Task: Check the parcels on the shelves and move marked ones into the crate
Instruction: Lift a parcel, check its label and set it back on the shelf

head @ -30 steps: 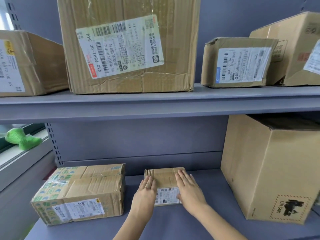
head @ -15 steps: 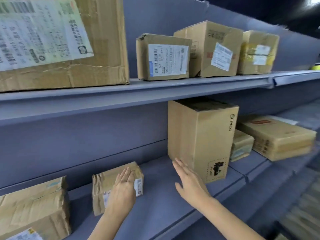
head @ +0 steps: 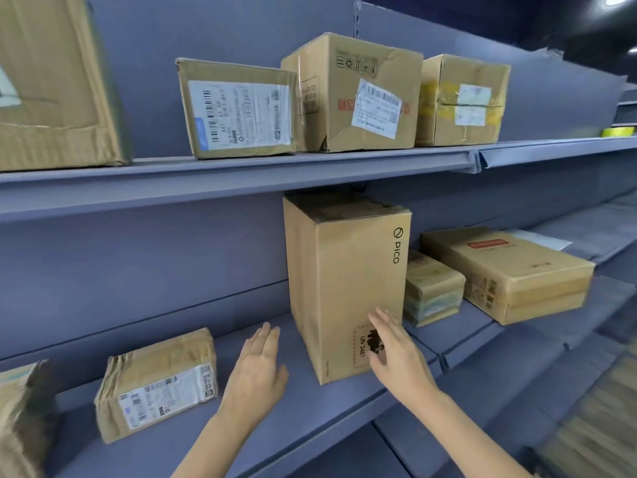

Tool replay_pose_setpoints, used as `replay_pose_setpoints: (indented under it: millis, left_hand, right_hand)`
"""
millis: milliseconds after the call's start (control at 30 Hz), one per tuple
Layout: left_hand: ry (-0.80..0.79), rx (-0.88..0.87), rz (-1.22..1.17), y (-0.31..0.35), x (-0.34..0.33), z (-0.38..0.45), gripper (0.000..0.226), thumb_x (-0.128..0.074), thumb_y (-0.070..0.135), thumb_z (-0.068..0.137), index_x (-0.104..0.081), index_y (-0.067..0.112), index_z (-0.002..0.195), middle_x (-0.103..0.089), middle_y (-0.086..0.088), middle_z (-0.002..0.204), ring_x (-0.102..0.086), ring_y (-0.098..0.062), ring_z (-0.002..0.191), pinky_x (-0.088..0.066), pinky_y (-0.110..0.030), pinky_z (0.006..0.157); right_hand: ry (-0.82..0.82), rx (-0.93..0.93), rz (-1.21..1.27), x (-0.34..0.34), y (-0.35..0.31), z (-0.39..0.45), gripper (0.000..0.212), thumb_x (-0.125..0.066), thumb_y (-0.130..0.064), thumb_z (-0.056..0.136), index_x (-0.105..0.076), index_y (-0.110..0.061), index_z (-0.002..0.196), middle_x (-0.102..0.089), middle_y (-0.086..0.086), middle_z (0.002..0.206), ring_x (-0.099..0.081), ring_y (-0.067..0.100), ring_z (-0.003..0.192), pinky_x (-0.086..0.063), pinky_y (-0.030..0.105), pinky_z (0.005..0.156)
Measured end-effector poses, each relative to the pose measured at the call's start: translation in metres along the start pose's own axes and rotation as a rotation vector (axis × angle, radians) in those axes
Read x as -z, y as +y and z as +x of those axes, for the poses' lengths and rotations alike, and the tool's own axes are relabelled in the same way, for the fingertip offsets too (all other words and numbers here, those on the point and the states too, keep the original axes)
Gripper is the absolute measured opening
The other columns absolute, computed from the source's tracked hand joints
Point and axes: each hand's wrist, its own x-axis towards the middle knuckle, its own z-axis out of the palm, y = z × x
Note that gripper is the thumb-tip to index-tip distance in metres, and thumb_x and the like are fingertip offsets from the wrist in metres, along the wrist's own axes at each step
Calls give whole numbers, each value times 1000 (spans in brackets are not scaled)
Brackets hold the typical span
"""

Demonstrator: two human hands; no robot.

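We face blue-grey metal shelving, its lower shelf [head: 241,429] carrying cardboard parcels. The tall marked box [head: 344,281] stands upright there, between our hands. Our left hand [head: 256,370] hovers flat and released beside its left face; our right hand [head: 396,353], fingers straight, lies over its red-bordered mark.

Left hand [head: 256,370] has left the small parcel [head: 157,382]; right hand [head: 396,353] reaches the tall box [head: 344,281].
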Motion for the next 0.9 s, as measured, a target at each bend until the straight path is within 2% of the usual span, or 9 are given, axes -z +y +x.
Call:
replay_pose_setpoints:
  millis: [133, 233, 300, 400, 500, 600, 767, 833, 900]
  left_hand:
    - [64, 100, -103, 42, -10, 12, 71, -51, 23, 93, -9, 11, 149, 6, -10, 158, -4, -24, 146, -12, -29, 116]
    - [42, 168, -200, 71, -25, 24, 77, -53, 25, 92, -2, 13, 149, 4, -4, 158, 0, -21, 146, -11, -29, 115]
    - [27, 183, -295, 86, -36, 30, 79, -54, 21, 88, -4, 16, 148, -14, -1, 155, -11, -22, 144, -20, -29, 113]
    - [63, 288, -452, 105, -42, 34, 74, -55, 11, 82, -12, 28, 140, -42, 6, 134, -43, -17, 120, -37, -26, 91]
    - [47, 355, -492, 119, -41, 31, 70, -56, 15, 80, -14, 36, 132, -46, 10, 127, -46, -15, 114, -38, -25, 86]
    - [43, 371, -489, 124, -36, 18, 70, -57, 20, 75, -15, 47, 124, -48, 15, 126, -48, -12, 117, -41, -23, 87]
    - [82, 396, -472, 134, -31, -13, 72, -63, 16, 83, -18, 27, 139, -45, 24, 116, -48, -7, 112, -35, -18, 90]
    - [134, 417, -495, 136, -19, -13, 60, -64, 21, 85, -28, 24, 133, -50, 21, 112, -51, -6, 108, -36, -20, 89]
    - [221, 417, -530, 138, 0, -4, 55, -64, 26, 86, -34, 22, 132, -57, 12, 118, -53, -10, 114, -40, -25, 92]
  right_hand:
    - [87, 15, 149, 18, 35, -1, 57, -56, -8, 89, -35, -12, 141, -24, -15, 140, -24, 4, 134, -13, 10, 106]
    - [131, -45, 236, 33, 61, 2, 56, -59, -9, 88, -38, -13, 140, -38, -8, 142, -34, 10, 133, -19, 9, 102]
    - [72, -118, 281, 40, 75, 10, 61, -58, -14, 89, -30, -14, 143, -35, -1, 147, -32, 15, 136, -22, 16, 103]
    - [-147, -168, 362, 44, 86, 25, 76, -60, -24, 89, -13, -21, 148, -29, -3, 150, -29, 16, 138, -28, 25, 107]
    - [-334, -119, 463, 34, 82, 30, 85, -63, -24, 83, -8, -36, 146, -45, -10, 139, -45, 9, 125, -41, 26, 101]
    - [-331, -188, 560, 31, 77, 24, 90, -65, -22, 81, -5, -36, 147, -49, -11, 135, -47, 9, 121, -42, 32, 103]
    - [-351, -202, 676, 45, 75, -8, 83, -63, -16, 85, -11, -35, 146, -47, -14, 125, -42, 3, 111, -36, 28, 104]
    - [-333, -192, 672, 56, 73, -13, 76, -62, -17, 86, -18, -31, 146, -49, -9, 131, -42, 3, 110, -35, 26, 104]
    - [-281, -179, 648, 69, 68, -7, 68, -63, -22, 86, -27, -30, 143, -47, -12, 133, -43, 5, 118, -36, 28, 104]
